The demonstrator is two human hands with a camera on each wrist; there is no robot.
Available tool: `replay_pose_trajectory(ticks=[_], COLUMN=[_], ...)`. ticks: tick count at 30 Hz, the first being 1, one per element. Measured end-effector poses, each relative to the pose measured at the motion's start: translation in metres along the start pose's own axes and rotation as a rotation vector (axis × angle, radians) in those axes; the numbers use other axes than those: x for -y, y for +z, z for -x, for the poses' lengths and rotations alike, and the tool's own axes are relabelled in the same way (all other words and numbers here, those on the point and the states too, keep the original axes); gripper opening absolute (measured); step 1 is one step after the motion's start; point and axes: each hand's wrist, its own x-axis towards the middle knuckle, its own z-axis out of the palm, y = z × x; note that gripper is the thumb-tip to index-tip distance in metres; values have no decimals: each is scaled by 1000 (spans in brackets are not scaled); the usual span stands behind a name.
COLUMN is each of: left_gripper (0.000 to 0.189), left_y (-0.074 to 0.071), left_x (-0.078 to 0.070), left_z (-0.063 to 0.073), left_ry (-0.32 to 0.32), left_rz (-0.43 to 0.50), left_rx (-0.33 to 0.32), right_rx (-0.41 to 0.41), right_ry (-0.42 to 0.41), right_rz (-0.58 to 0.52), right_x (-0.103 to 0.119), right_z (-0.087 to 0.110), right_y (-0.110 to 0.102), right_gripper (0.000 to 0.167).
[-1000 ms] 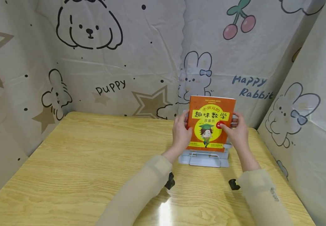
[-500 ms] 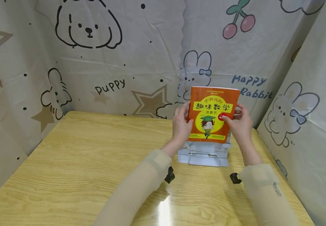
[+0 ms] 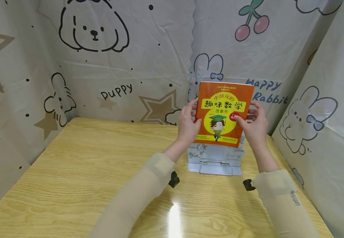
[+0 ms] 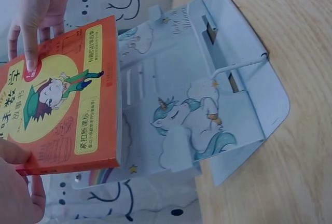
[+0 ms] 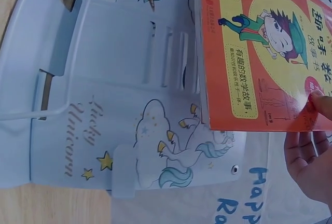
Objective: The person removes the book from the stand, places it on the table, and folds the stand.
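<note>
- Head: the left grip [image 3: 187, 124] and right grip [image 3: 255, 128] grasp the orange book [image 3: 222, 110] by its two side edges, thumbs on the cover; it is raised in front of the pale bookstand [image 3: 215, 168], which stands on the bench [image 3: 100, 172] near the back edge, toward the far right corner.
- Left wrist: a unicorn [image 4: 192, 123] decorates the bookstand beyond the book's bottom edge.
- Right wrist: the right thumb lies beside the cover's red dot [image 5: 313, 85], fingers behind; whether book and bookstand touch is unclear.

Cream sleeves [image 3: 137, 195] (dark lettering [image 3: 295, 198] on right)
</note>
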Motion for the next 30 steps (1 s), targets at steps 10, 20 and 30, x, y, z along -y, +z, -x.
replay_pose_trajectory(ticks=[10,20,30], left_gripper=[64,64,62], left_y=[-23,-45,-66], left_x=[-14,-23,-37], left_z=[-5,-6,-5], left_ry=[50,102,83], left_rz=[42,32,59], left_rx=[4,30,29], right_rx=[-8,9,13], right_ry=[-39,-49,-104], right_rz=[-71,-103,-176], right_x=[21,37,51], right_z=[5,9,14], right_y=[-2,-3,0], right_gripper=[70,71,70])
